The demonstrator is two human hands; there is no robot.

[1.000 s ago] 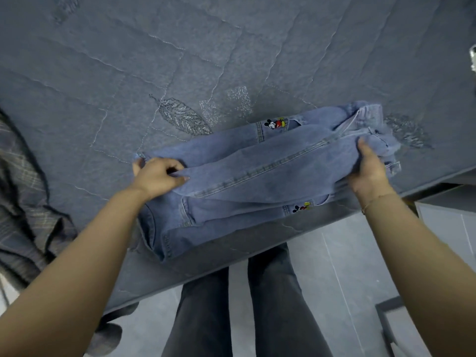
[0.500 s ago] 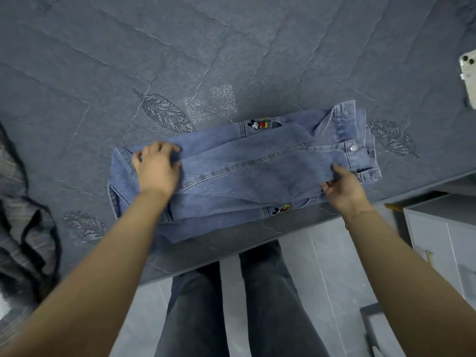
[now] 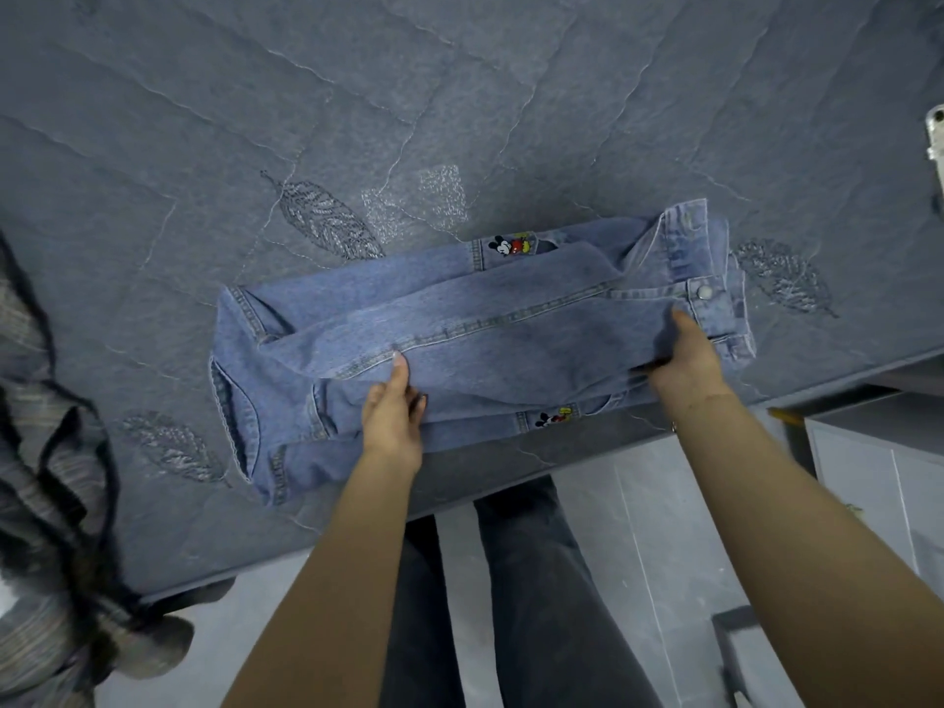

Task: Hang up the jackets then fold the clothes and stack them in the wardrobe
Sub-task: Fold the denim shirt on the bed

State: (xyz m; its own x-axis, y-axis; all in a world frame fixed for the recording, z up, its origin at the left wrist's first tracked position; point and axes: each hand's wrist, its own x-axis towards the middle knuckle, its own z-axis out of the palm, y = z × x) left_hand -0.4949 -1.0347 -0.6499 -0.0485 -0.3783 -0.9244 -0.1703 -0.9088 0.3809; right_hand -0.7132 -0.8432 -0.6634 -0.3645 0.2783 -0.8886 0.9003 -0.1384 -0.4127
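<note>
Denim in a light blue wash made up the garment (image 3: 485, 344), which lay folded lengthwise into a long band at the near edge of the bed (image 3: 459, 104), its long axis running from 9 o'clock to 3 o'clock. The waistband with its metal button (image 3: 705, 292) sat at the 3 o'clock end, and a cartoon-mouse patch (image 3: 511, 246) showed on the far edge at 12 o'clock, with a second patch (image 3: 554, 417) on the near edge at 6 o'clock.

The left hand (image 3: 393, 411) lay on the near-centre of the band, fingers extended along the cloth and the thumb tucked around the near edge; whether it pinched that edge could not be told. The right hand (image 3: 689, 360) gripped the near edge at the 3 o'clock end, just inside the waistband, its fingers hidden under the fold. The hands were well apart.

Recommended procedure, as a judgement: the step in hand appeared to be a crosswise fold. Seams should be aligned before folding, the left hand serving as the crease line while the right carried the waistband end toward 9 o'clock. The loose layers at 9 o'clock needed flattening first, or the stack would sit unevenly.

At 8 o'clock a grey plaid garment (image 3: 51, 477) lay bunched, and a phone (image 3: 937, 140) sat at 2 o'clock.
</note>
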